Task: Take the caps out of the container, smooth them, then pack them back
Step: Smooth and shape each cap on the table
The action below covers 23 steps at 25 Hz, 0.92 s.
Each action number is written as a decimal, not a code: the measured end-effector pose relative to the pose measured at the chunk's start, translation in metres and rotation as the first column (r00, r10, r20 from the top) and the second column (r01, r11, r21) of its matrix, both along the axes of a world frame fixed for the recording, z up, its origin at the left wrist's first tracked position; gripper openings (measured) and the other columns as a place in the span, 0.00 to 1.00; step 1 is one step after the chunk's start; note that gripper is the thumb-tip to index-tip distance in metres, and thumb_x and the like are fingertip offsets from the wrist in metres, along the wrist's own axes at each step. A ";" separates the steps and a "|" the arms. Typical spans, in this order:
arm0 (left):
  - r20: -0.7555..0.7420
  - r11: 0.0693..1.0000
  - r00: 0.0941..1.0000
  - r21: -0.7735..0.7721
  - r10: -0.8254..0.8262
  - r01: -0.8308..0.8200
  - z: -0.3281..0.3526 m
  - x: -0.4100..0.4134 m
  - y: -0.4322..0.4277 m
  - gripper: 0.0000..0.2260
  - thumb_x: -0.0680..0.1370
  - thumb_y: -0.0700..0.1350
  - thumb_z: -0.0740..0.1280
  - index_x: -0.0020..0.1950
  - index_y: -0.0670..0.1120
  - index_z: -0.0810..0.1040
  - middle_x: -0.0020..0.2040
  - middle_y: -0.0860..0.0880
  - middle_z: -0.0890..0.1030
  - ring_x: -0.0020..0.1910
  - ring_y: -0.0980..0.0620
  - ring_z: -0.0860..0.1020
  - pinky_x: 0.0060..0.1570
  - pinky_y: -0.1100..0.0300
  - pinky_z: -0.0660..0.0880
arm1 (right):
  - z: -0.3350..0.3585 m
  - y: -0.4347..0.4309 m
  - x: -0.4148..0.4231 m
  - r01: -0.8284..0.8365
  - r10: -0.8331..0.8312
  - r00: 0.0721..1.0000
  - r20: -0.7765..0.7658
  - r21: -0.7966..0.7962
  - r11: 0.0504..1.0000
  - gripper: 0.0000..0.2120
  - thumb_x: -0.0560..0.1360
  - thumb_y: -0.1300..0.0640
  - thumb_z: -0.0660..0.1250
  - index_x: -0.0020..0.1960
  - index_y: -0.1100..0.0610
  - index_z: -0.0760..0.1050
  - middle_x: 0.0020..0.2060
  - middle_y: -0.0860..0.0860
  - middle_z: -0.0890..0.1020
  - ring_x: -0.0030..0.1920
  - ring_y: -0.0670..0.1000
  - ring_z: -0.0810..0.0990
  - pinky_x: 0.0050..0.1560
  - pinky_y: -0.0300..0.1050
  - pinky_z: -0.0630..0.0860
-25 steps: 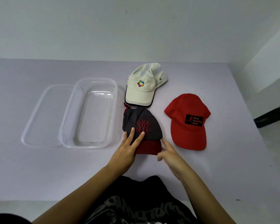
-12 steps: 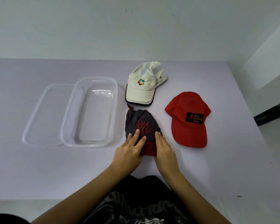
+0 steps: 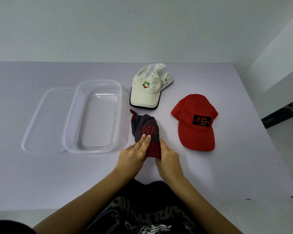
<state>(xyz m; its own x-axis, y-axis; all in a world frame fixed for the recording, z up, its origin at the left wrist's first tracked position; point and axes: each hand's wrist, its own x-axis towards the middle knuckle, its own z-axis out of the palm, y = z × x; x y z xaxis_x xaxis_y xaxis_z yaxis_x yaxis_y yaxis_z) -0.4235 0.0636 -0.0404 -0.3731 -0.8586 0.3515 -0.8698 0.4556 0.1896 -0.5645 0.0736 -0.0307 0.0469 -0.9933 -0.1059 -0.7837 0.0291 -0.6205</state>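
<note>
Squarely between the two hands sits the grey-and-red cap, lying on the pale table with its red brim toward the person and its grey crown, bunched and creased, pointing away. The left hand rests on the cap's left side with fingers straight and flat on the crown beside the red stitched emblem. It is pressing rather than clutching, and its thumb is out of sight. The right hand lies against the brim's right edge, forefinger stretched along it. Whether its other fingers curl round the brim cannot be told, since they are hidden.

Just left of the held cap stands the clear container with nothing in it, and its near right corner is close to the left hand. Farther left again, partly tucked under the container's rim, lies the clear lid.

Beyond the fingertips — apart from the grey crown by a small gap — is the white cap, brim facing the hands. To the right of the right hand, clear of it, lies the red cap with a black patch — brim toward the person. A black printed garment shows below the wrists.
</note>
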 end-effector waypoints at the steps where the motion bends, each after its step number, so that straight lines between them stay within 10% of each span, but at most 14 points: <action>1: -0.057 1.000 0.998 0.003 -0.001 0.001 -0.001 0.000 -0.001 0.21 0.71 0.41 0.57 0.63 0.43 0.75 0.54 0.41 0.84 0.24 0.50 0.80 0.18 0.66 0.69 | 0.002 0.001 0.003 0.025 -0.023 0.998 0.065 -0.020 0.999 0.25 0.75 0.65 0.60 0.71 0.60 0.63 0.53 0.60 0.81 0.49 0.61 0.80 0.51 0.49 0.74; 16: -0.019 0.997 0.997 -0.024 -0.076 0.075 -0.001 0.006 0.002 0.23 0.68 0.33 0.58 0.61 0.39 0.79 0.56 0.40 0.83 0.24 0.49 0.79 0.20 0.66 0.69 | -0.004 0.005 -0.007 -0.027 0.017 0.986 0.168 0.061 0.998 0.29 0.74 0.62 0.57 0.74 0.55 0.57 0.59 0.58 0.79 0.55 0.59 0.79 0.57 0.53 0.76; 23: -0.284 0.990 0.958 0.124 -0.027 0.064 0.011 0.009 0.002 0.23 0.69 0.34 0.63 0.63 0.47 0.78 0.59 0.43 0.82 0.35 0.49 0.84 0.27 0.64 0.77 | -0.001 0.005 -0.004 -0.008 -0.009 0.958 0.287 0.058 0.998 0.29 0.75 0.65 0.58 0.74 0.53 0.58 0.60 0.56 0.79 0.56 0.56 0.79 0.58 0.51 0.76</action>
